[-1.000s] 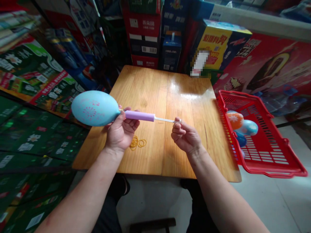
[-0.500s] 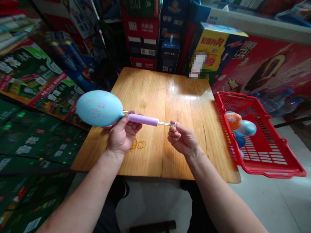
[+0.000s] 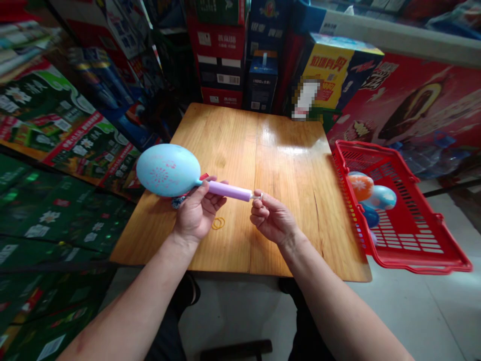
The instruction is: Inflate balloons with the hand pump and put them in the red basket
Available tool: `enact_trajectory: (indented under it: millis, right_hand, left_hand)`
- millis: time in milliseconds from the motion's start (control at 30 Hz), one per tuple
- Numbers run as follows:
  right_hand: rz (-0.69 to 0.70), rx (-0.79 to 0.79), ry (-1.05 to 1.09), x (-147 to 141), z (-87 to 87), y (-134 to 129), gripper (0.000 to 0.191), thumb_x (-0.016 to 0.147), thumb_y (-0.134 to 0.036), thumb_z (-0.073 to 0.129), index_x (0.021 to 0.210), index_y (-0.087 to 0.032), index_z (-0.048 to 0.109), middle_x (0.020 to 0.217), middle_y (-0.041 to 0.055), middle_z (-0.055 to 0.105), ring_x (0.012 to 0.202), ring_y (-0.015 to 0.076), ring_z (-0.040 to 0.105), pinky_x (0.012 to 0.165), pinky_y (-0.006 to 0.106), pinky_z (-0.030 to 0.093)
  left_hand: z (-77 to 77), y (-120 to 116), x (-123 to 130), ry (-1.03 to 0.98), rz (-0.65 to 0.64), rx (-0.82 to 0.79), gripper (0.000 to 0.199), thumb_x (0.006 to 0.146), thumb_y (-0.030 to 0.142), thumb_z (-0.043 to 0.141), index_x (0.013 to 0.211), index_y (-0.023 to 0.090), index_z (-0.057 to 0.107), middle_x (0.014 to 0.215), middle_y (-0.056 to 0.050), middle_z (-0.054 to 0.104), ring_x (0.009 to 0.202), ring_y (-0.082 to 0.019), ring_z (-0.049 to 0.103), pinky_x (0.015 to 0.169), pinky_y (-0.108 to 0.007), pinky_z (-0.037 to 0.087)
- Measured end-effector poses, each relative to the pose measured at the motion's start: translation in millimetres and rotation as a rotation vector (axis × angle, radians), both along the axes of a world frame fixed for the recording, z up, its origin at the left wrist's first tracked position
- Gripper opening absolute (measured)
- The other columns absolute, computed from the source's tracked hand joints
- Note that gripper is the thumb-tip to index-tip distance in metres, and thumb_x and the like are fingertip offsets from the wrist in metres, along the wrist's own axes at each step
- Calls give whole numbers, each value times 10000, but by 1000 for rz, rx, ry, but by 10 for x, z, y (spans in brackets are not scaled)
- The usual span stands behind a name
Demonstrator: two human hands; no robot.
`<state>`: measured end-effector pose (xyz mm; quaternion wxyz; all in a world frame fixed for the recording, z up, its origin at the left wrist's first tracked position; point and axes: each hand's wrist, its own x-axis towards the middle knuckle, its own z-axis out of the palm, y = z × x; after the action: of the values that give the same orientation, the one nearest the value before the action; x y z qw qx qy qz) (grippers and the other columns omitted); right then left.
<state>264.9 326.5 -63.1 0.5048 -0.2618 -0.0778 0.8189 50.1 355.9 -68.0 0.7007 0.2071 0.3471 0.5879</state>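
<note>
A light blue balloon [image 3: 168, 170] with pink print, partly inflated, is fitted on the nozzle end of a purple balloon pump [image 3: 230, 190]. My left hand [image 3: 195, 210] grips the pump's front end and pinches the balloon's neck with the thumb. The white pull handle of the pump sits between the fingers of my right hand [image 3: 273, 215], with the rod pushed almost fully in. Yellow rubber bands [image 3: 218, 223] lie on the wooden table [image 3: 293, 200] below my left hand. Behind that hand, something red and a dark patterned item show in part.
To the right of the table stands a red basket [image 3: 421, 260] holding several balloons [image 3: 381, 197]. Stacked cartons [image 3: 221, 42] line the far side, and green boxes [image 3: 41, 210] fill the left. A dark stool [image 3: 236, 350] is at the bottom.
The pump rod has gone from well drawn out to almost fully in. My left hand, pump and balloon have moved right and slightly down; my right hand has moved left.
</note>
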Motion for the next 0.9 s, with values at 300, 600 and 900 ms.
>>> enact_trajectory:
  millis: [300,600,900]
  right_hand:
    - [-60,43,-34,63,29,12,107,909,-175,763,994,-174,697,687,-48,665,488,38,452,487,150,405]
    - [-7,52,-43,13,12,-2,187,871,-188,799,1029,-154,706,713,-23,690,507,44,483,501,154,420]
    - [-64,27,-20,78,52,19,108,906,-158,754,996,-167,693,688,-50,661,486,36,438,485,143,410]
  left_hand:
    - [34,47,-109,22,72,40,252,902,401,802,1101,255,750,1122,-52,806,1043,-218,763,806,-309,621]
    - [-15,23,-17,0,-15,-9,268,915,392,776,1095,196,750,1078,-115,814,967,-210,778,802,-290,619]
    - [24,48,-102,28,48,50,291,903,399,801,1126,222,740,1118,-80,808,981,-203,773,796,-306,631]
